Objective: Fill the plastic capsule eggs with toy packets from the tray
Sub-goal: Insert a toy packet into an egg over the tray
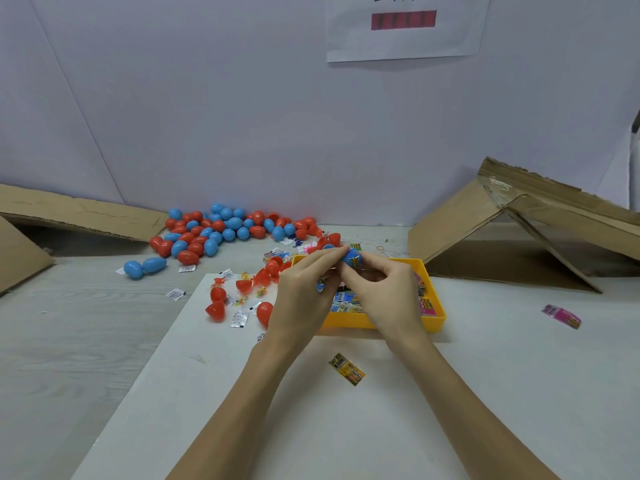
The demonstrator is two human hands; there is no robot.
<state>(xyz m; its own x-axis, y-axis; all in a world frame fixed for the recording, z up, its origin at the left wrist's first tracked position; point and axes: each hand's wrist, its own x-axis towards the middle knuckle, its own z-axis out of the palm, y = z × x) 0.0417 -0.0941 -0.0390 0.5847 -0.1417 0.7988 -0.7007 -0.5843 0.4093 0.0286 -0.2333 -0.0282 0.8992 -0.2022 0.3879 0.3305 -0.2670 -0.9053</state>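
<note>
Both hands' fingers (pixel 337 258) grip a blue egg half (pixel 351 258) (packet inside) above the yellow tray (pixel 437 318).

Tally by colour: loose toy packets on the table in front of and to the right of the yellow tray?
yellow toy packet: 1
pink toy packet: 1
Total: 2
</note>
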